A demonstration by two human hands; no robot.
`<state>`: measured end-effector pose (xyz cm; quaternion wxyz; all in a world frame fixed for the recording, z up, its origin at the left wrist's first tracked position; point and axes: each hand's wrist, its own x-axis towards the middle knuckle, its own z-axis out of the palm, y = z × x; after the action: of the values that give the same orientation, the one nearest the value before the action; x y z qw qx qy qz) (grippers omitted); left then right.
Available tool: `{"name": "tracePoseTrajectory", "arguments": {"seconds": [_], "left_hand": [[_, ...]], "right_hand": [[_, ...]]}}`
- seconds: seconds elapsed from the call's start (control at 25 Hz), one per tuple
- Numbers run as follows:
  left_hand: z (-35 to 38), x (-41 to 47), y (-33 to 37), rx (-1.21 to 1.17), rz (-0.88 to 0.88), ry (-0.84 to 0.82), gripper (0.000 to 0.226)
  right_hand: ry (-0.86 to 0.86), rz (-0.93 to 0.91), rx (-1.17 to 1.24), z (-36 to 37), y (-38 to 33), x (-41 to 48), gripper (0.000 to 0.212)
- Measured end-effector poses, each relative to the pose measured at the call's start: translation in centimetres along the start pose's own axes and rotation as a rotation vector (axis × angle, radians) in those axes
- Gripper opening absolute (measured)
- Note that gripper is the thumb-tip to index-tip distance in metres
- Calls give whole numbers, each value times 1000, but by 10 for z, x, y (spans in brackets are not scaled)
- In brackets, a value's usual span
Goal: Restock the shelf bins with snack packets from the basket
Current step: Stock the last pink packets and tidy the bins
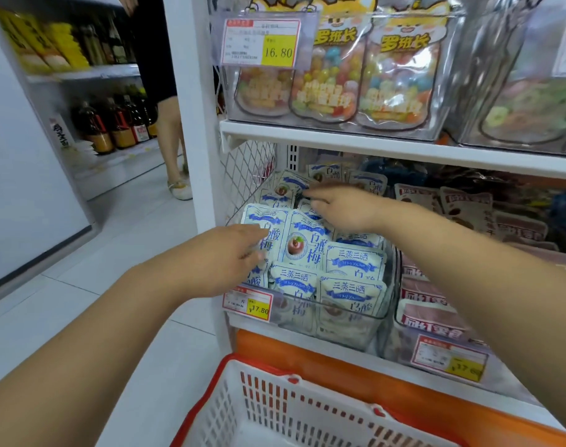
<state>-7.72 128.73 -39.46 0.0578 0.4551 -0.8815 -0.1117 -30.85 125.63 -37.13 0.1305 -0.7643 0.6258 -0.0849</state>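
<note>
Down nearest us, the white basket (275,409) with its red rim sits below the shelf. Above it, our left hand (230,258) rests with straight fingers on the blue-and-white snack packets (351,264) heaped in the clear bin (343,322). Farther in, our right hand (341,208) reaches over the rear packets. We cannot tell whether its fingers pinch one.

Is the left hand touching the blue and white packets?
Touching. The head view shows the left hand with fingertips laid on the leftmost packet.
</note>
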Motion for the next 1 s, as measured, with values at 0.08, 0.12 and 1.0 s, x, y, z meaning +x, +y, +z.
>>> {"name": "tracePoseTrajectory", "arguments": {"seconds": [0.08, 0.12, 1.0], "left_hand": [[3, -11, -6, 33, 0, -12, 50], [7, -14, -10, 41, 3, -6, 53], [18, 6, -14, 445, -38, 435, 18]], "right_hand": [[3, -2, 14, 3, -11, 0, 46], [-19, 14, 6, 7, -18, 2, 45], [64, 20, -142, 29, -38, -70, 23]]}}
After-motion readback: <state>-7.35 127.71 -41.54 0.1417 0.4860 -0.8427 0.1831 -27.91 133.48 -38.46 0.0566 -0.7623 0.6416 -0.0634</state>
